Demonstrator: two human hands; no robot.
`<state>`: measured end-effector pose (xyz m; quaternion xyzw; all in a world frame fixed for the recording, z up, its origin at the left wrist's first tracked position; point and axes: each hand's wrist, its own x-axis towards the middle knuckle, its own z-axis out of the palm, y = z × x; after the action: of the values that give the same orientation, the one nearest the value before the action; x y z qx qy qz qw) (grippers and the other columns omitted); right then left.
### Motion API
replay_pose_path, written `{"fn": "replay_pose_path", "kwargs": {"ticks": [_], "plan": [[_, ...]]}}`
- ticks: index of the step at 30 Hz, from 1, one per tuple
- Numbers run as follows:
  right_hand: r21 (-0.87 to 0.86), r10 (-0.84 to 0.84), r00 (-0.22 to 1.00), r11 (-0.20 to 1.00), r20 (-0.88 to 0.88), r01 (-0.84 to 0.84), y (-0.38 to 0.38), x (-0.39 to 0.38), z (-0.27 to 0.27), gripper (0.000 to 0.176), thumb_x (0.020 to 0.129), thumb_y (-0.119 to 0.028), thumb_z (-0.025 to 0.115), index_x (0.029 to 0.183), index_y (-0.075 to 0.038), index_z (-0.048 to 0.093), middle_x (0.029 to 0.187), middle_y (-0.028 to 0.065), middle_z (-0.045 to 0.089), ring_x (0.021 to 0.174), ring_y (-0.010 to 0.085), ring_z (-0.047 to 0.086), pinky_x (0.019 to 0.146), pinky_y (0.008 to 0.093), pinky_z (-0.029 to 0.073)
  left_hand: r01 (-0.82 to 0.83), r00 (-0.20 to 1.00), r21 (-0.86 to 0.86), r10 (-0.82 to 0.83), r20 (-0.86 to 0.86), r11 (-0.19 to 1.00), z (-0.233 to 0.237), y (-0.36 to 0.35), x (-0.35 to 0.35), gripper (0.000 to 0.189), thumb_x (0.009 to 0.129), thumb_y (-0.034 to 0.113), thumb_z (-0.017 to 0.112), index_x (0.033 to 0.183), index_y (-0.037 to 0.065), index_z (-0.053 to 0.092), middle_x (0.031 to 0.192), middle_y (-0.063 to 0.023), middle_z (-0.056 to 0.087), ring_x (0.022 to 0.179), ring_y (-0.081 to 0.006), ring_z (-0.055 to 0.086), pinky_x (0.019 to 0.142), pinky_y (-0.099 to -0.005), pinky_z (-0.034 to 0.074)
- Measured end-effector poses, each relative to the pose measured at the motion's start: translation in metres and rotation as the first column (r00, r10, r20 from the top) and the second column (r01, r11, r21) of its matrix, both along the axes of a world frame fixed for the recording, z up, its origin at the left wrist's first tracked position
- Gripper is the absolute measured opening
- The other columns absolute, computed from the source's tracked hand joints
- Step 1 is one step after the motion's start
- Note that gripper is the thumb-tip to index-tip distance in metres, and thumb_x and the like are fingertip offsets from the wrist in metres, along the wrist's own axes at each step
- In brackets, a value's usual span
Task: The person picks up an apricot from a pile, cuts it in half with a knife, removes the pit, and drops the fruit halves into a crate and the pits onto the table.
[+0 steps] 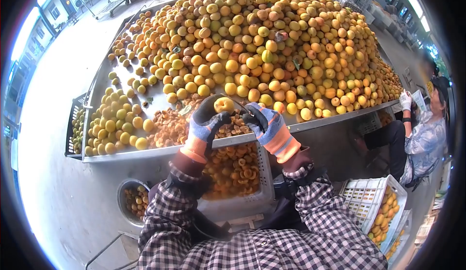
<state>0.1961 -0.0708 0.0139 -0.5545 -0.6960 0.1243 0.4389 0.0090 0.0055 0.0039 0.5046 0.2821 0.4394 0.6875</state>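
Checked shirt (286, 248) closest; I see L hand (204, 123) gripping yellow fruit (224, 105), R hand (267, 124) curled nr it (can't tell grip).

The gloved left hand (204, 124) curls in a grip, thumb side toward the right hand (268, 124). Just beside it, the right hand, also gloved, has its fingers bent inward. Behind the hands, the left forearm (167, 209) and right forearm (321, 199) converge, sleeved to the wrists.
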Motion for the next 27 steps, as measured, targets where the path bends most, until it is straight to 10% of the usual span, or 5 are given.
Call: {"fn": "replay_pose_path", "kwargs": {"ticks": [27], "plan": [[-0.121, 0.063, 0.993, 0.990, -0.096, -0.074, 0.000, -0.022, -0.018, 0.035, 0.084, -0.009, 0.064, 0.117, -0.003, 0.053, 0.094, 0.0175, 0.066, 0.091, 0.0374, 0.063, 0.074, 0.0405, 0.051, 0.140, 0.988, 0.055, -0.136, -0.068, 0.989, 0.025, 0.003, -0.008, 0.052, 0.075, 0.014, 0.079, 0.119, -0.003, 0.058, 0.108, -0.0064, 0.063, 0.101, -0.0148, 0.059, 0.090, -0.0289, 0.048]]}}
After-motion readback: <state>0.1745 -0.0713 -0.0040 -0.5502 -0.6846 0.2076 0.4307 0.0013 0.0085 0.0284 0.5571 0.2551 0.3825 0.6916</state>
